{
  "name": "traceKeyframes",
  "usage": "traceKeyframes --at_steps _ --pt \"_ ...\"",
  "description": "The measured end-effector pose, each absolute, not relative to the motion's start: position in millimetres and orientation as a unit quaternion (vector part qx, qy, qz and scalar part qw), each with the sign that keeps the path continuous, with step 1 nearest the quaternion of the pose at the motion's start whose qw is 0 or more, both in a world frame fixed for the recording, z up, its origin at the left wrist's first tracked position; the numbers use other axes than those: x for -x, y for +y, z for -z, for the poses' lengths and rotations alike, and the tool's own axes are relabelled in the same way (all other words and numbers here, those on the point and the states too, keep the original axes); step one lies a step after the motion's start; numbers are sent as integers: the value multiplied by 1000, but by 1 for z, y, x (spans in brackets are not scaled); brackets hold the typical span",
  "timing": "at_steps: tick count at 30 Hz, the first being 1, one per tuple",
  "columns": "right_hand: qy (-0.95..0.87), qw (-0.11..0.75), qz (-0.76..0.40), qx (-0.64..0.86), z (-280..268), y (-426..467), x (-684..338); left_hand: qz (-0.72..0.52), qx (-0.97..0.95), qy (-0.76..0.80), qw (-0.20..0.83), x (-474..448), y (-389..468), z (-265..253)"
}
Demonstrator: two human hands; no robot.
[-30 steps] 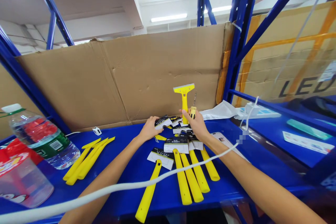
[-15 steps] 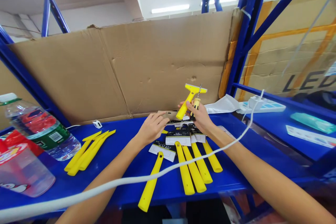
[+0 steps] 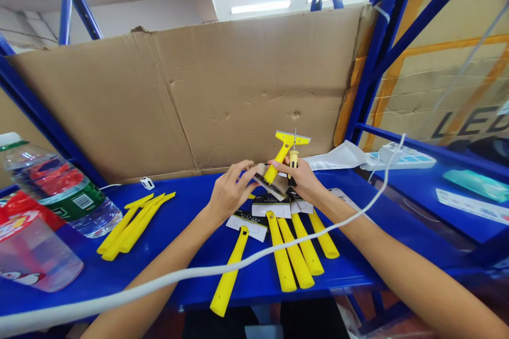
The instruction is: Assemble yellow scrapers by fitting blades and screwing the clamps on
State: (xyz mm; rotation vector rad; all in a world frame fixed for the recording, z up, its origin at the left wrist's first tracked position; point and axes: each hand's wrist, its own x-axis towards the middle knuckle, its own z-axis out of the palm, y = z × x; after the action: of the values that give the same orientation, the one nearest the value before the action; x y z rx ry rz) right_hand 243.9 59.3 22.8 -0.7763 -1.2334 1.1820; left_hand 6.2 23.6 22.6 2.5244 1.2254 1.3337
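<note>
the right hand point(image 3: 304, 180) holds two things above the blue shelf point(image 3: 191, 259): a yellow scraper point(image 3: 283, 152) and a small screwdriver point(image 3: 293, 161). the scraper's handle runs down through the fingers, gripped near its lower end, and its flat head rises clear of the hand, tilted up and to the right. the screwdriver stands nearly upright just beside the scraper, its yellow-and-black handle pinched between the fingertips and its thin shaft reaching up to the scraper's head. whether the tip touches the head is too small to tell.

the left hand point(image 3: 228, 196) is raised next to the right one, fingers curled and closed on the edge of a card sleeve point(image 3: 272, 183) that sits at the lower end of the scraper's handle, between the two hands. the thumb lies on top of the sleeve.

below the hands, on the shelf, lie several more yellow scrapers with card sleeves point(image 3: 292, 246) over their heads, handles pointing toward the person. to the left lies a bundle of thin yellow blades point(image 3: 133, 228), and further left a water bottle point(image 3: 59, 196) on its side and a clear plastic cup point(image 3: 29, 254). a white cable point(image 3: 191, 275) crosses over both forearms. a cardboard sheet point(image 3: 199, 100) stands behind the shelf.
</note>
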Motion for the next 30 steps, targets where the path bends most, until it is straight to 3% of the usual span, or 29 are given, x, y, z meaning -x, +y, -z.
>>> traceKeyframes --at_steps 3,7,9,17,25,30 --pt "-527 588 -509 343 -24 58 -244 -503 -728 450 117 -12 30 -17" --pt "-530 595 -496 346 -23 55 -242 -471 -641 405 450 -23 28 -7" --pt "-538 599 -483 345 -21 54 -239 -469 -601 357 540 -30 22 -4" --pt "-564 610 -454 322 -24 48 -238 -514 -504 352 599 -44 8 1" --pt "-437 738 -430 284 -37 58 -252 -527 -486 345 606 -45 6 2" --pt "-407 741 -442 299 -36 64 -258 -522 -480 341 617 -46 1 -3"
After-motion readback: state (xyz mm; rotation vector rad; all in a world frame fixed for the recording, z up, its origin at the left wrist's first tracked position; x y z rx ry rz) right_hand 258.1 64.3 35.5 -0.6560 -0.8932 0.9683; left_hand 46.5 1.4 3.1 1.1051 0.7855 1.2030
